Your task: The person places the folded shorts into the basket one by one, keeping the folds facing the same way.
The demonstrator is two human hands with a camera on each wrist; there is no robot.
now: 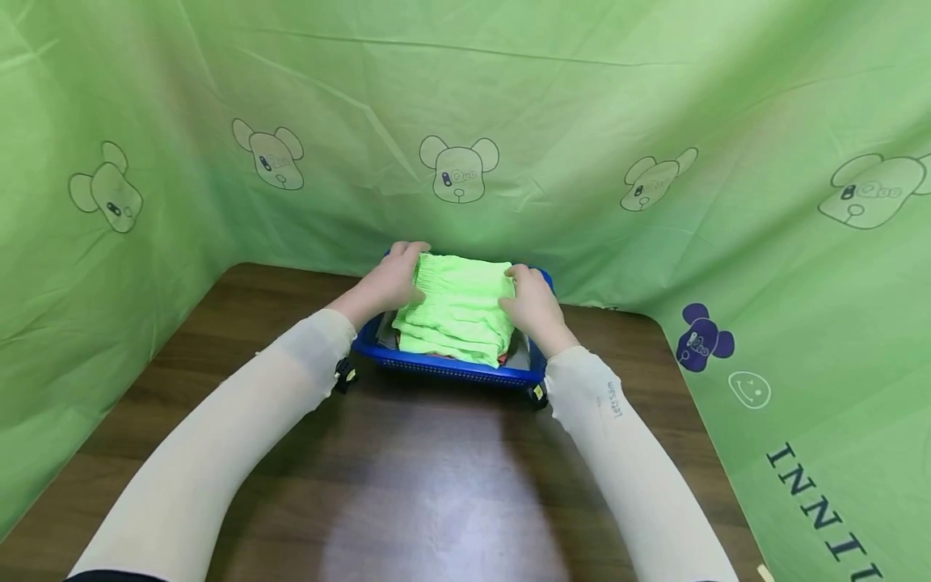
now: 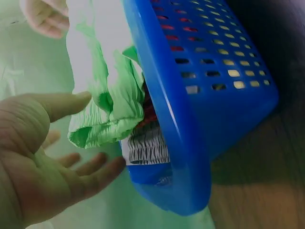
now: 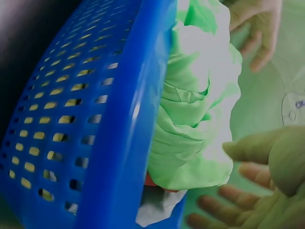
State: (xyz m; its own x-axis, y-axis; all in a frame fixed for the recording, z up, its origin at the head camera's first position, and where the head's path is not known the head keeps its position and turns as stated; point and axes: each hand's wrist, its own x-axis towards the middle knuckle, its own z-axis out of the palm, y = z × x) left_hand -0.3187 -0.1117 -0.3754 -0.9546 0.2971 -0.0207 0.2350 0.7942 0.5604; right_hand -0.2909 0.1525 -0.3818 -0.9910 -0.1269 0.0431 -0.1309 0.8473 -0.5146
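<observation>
A folded neon-green garment (image 1: 461, 303) with a gathered elastic edge lies on top of other clothes in a blue plastic basket (image 1: 444, 368). At its left side is my left hand (image 1: 389, 283), and my right hand (image 1: 534, 303) is at its right side. In the left wrist view, the thumb and fingers of the left hand (image 2: 52, 162) are spread beside the elastic end. The right wrist view shows the right hand (image 3: 252, 181) with fingers extended beside the garment, its thumb tip close to the cloth. Beneath lie a grey garment (image 2: 147, 145) and something red (image 2: 148, 112).
The basket stands on a brown wooden table (image 1: 407, 485), near its back edge. A green cloth (image 1: 553, 97) with bear-head prints hangs around the back and sides. Pale sleeves cover both forearms, and black straps show under the wrists.
</observation>
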